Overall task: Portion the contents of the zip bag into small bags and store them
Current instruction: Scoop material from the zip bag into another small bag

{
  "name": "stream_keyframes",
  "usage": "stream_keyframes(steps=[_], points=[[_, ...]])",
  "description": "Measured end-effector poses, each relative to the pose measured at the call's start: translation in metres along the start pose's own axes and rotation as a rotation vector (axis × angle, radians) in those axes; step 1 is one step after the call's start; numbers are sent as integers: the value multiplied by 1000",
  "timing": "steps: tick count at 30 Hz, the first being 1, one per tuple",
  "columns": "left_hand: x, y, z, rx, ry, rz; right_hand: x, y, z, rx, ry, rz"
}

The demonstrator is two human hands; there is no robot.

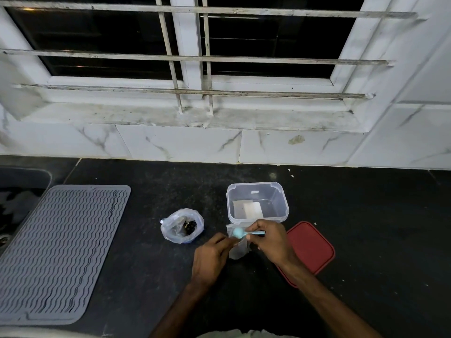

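Note:
A clear zip bag [181, 225] with dark contents lies open on the black counter [146, 276]. Just right of it, my left hand [211, 254] pinches the edge of a small clear bag [238, 250]. My right hand [267, 239] grips a light blue spoon [240, 232], and its bowl sits over the small bag's mouth. Behind the hands stands an open clear plastic container [257, 202] with a few flat small bags on its bottom. Its red lid [311, 250] lies on the counter to the right, partly under my right wrist.
A grey ribbed drying mat [58, 250] covers the counter's left side, with a sink edge [14, 189] beyond it. A marble-tiled wall and a barred window rise behind the counter.

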State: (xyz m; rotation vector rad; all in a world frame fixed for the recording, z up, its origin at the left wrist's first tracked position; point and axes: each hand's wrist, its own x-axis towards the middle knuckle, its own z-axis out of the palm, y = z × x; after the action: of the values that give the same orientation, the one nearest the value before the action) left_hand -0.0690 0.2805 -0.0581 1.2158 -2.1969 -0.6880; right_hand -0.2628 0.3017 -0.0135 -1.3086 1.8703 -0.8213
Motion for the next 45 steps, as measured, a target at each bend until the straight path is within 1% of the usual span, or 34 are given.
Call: stream_keyframes(steps=[4, 9, 15, 21, 23, 24, 27, 28, 29, 31, 32, 34, 37, 39, 40, 42, 45], points=[[-1, 0, -1, 15, -12, 8, -1, 0, -4, -1, 11, 2], [1, -3, 1, 15, -7, 6, -4, -10, -7, 191, 9, 106], [0, -5, 6, 20, -4, 0, -9, -17, -15, 302, -47, 179], [-14, 1, -4, -49, -53, -167, -12, -28, -10, 376, -56, 163], [-25, -1, -9, -99, 30, -249, -9, -38, -2, 373, -71, 134], [-30, -5, -13, -121, 124, -327, -6, -44, 4, 369, -85, 117], [-35, -24, -28, -245, 507, -639, 5, -62, 32, 246, -140, 55], [-32, -33, -33, -281, 595, -735, 9, -66, 45, 192, -151, 25], [-26, -42, -38, -292, 629, -821, 14, -69, 60, 143, -156, -6], [-12, -59, -44, -279, 555, -955, 26, -73, 89, 33, -145, -50], [-5, -64, -45, -275, 503, -988, 31, -75, 100, -33, -128, -62], [6, -72, -45, -247, 420, -965, 41, -80, 120, -189, -89, -92], [18, -87, -44, -172, 331, -863, 50, -85, 133, -400, -66, -111], [23, -96, -44, -201, 322, -785, 54, -88, 135, -485, -73, -106], [24, -99, -45, -262, 333, -755, 57, -88, 135, -525, -72, -111], [26, -95, -48, -415, 360, -774, 63, -89, 135, -595, -69, -116], [29, -92, -50, -520, 423, -870, 69, -92, 139, -688, -120, -95]])
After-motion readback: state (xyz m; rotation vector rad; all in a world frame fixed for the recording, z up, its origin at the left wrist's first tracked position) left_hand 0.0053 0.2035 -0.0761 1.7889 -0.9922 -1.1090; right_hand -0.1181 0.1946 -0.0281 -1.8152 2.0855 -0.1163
